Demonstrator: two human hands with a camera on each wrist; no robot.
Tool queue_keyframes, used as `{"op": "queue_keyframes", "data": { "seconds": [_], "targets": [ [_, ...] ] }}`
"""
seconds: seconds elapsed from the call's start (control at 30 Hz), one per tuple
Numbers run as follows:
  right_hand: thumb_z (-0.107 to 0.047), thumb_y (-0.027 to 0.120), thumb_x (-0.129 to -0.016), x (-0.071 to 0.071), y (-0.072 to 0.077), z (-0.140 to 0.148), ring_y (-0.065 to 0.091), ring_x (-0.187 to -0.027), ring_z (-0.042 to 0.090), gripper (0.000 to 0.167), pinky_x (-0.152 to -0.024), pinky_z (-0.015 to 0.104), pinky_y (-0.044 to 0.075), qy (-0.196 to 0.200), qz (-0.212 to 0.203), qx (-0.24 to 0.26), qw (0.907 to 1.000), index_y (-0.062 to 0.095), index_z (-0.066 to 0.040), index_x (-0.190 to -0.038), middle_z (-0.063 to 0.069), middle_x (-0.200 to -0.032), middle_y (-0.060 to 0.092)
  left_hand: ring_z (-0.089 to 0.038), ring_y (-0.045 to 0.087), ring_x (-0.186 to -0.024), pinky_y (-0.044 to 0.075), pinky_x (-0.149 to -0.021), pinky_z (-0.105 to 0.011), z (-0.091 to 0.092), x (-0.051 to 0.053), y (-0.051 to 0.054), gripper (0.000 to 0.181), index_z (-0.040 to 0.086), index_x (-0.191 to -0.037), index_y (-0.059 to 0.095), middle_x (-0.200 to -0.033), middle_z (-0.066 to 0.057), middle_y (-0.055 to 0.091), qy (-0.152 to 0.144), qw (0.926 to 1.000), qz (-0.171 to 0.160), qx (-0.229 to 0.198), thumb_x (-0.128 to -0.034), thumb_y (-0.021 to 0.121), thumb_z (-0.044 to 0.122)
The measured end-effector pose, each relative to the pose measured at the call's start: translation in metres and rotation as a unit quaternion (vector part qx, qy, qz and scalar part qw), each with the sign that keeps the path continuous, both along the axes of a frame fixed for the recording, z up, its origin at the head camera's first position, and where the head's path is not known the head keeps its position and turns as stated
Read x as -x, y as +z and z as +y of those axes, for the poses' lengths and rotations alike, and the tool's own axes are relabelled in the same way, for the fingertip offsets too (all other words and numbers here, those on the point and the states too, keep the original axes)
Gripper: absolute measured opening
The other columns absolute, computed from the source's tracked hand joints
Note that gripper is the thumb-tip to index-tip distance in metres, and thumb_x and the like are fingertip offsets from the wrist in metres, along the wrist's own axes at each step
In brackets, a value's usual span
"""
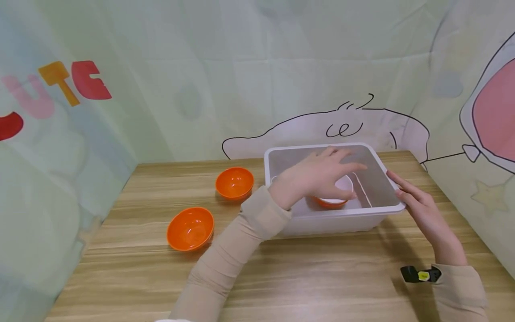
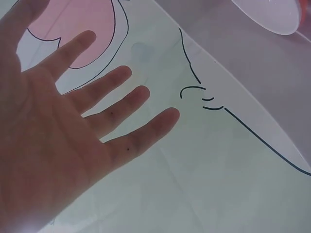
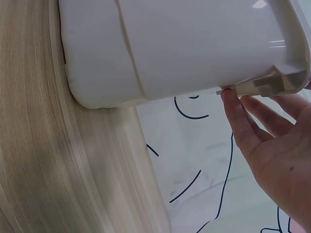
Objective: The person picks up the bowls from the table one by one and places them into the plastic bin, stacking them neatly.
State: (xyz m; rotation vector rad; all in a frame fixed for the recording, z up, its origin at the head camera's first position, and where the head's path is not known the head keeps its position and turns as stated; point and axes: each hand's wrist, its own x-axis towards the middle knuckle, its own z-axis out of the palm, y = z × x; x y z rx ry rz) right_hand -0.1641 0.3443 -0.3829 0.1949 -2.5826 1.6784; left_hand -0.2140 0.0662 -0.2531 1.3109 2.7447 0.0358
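Note:
A white plastic bin (image 1: 330, 223) stands on the table. Above its opening is my left hand (image 1: 318, 174), with fingers spread and nothing held, as the left wrist view also shows. Partly hidden below that hand, a bowl with a white inside and orange outside (image 1: 345, 184) sits in the bin. Part of another white rim (image 1: 275, 179) shows by the bin's left wall, mostly covered by the arm. My right hand (image 1: 426, 214) holds the bin's right rim near the front corner. In the right wrist view, its fingertips (image 3: 227, 94) are tucked beneath the rim.
Two orange bowls stand left of the bin: one farther back (image 1: 234, 183), one nearer (image 1: 190, 229). The wooden table (image 1: 322, 277) meets a printed cloth backdrop (image 1: 201, 89) at the back and sides. A black strap device (image 1: 420, 274) is on the right wrist.

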Motion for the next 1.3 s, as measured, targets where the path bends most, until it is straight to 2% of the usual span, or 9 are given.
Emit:
{"op": "queue_keyframes", "data": {
  "seconds": [0.27, 0.57, 0.77, 1.0, 1.3],
  "targets": [
    [-0.028, 0.042, -0.103, 0.0, 0.001, -0.001, 0.041, -0.117, -0.018, 0.049, -0.086, 0.0, 0.038, 0.002, 0.005, 0.009, 0.9999, 0.032, -0.018, -0.151, -0.018, -0.151, 0.035, -0.023, 0.02, -0.148, 0.03, -0.114, -0.049, -0.019, -0.01, -0.004, 0.06, 0.04, -0.148, 0.031, -0.159, -0.001, 0.024, 0.013, 0.9994, 0.019, -0.025, -0.0927, 0.049, 0.056],
    [-0.028, 0.042, -0.103, 0.0, 0.001, -0.001, 0.041, -0.117, -0.019, 0.049, -0.086, -0.001, 0.038, 0.001, 0.003, 0.007, 1.0, 0.033, -0.018, -0.15, -0.018, -0.151, 0.036, -0.023, 0.025, -0.146, 0.031, -0.114, -0.048, -0.042, -0.016, -0.015, 0.06, 0.039, -0.148, 0.032, -0.158, -0.002, 0.027, 0.024, 0.9958, 0.057, -0.067, -0.0931, 0.052, 0.054],
    [-0.027, 0.042, -0.103, 0.0, 0.001, -0.001, 0.042, -0.117, -0.018, 0.049, -0.087, 0.0, 0.038, 0.006, 0.008, 0.018, 0.9998, 0.034, -0.016, -0.15, -0.019, -0.15, 0.037, -0.023, 0.027, -0.145, 0.031, -0.113, -0.049, -0.056, -0.023, -0.022, 0.058, 0.037, -0.147, 0.034, -0.157, -0.002, 0.028, 0.036, 0.9911, 0.076, -0.103, -0.0936, 0.052, 0.052],
    [-0.024, 0.043, -0.103, 0.0, 0.001, -0.001, 0.043, -0.117, -0.018, 0.048, -0.086, 0.0, 0.039, 0.007, 0.015, 0.022, 0.9996, 0.034, -0.016, -0.15, -0.023, -0.148, 0.038, -0.023, 0.031, -0.143, 0.034, -0.11, -0.049, -0.073, -0.033, -0.029, 0.058, 0.035, -0.145, 0.039, -0.153, -0.003, 0.036, 0.056, 0.9833, 0.115, -0.129, -0.0925, 0.053, 0.054],
    [-0.024, 0.043, -0.103, -0.001, 0.002, -0.003, 0.044, -0.116, -0.018, 0.048, -0.086, 0.0, 0.039, 0.009, 0.014, 0.034, 0.9993, 0.035, -0.016, -0.15, -0.022, -0.148, 0.039, -0.026, 0.033, -0.141, 0.038, -0.107, -0.052, -0.091, -0.04, -0.038, 0.054, 0.033, -0.143, 0.042, -0.151, -0.006, 0.038, 0.072, 0.9772, 0.132, -0.15, -0.0929, 0.055, 0.05]
  ]
}}
